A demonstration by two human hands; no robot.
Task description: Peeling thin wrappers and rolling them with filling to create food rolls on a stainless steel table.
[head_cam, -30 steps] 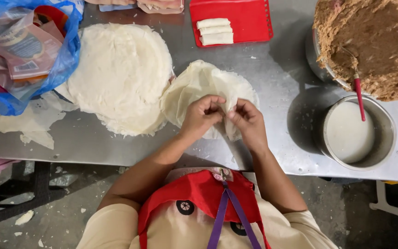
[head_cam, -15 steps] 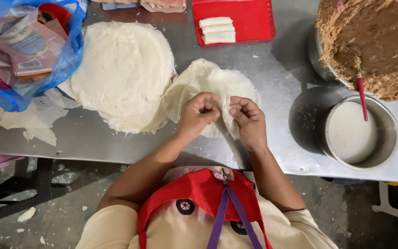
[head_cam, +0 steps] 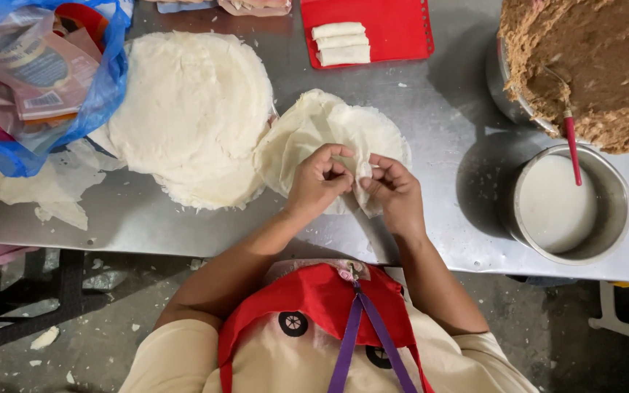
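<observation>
Left hand [head_cam: 319,182]: fingers curled, grip pinched on the near edge of a thin round wrapper sheet [head_cam: 307,135].
Right hand [head_cam: 394,191]: fingers bent inward, grip pinched on the same sheet's edge, fingertips just beside those of the left hand.
Wrapper sheet: pale, lies on the steel counter [head_cam: 438,109] directly before the person, near edge lifted and gathered between both hands.
Stack of wrapper sheets [head_cam: 191,109]: larger round pile, left of the held sheet, edges touching it.
Torn wrapper scraps [head_cam: 45,185]: left edge of the counter.
Blue plastic bag [head_cam: 103,80]: far left, holds packets.
Red tray [head_cam: 394,25]: far side, carries three rolled pieces [head_cam: 340,42].
Brown filling [head_cam: 591,65]: heaped in a bowl, far right.
Metal pot [head_cam: 613,211]: right, holds white liquid; a red-handled utensil [head_cam: 571,149] rests over it.
</observation>
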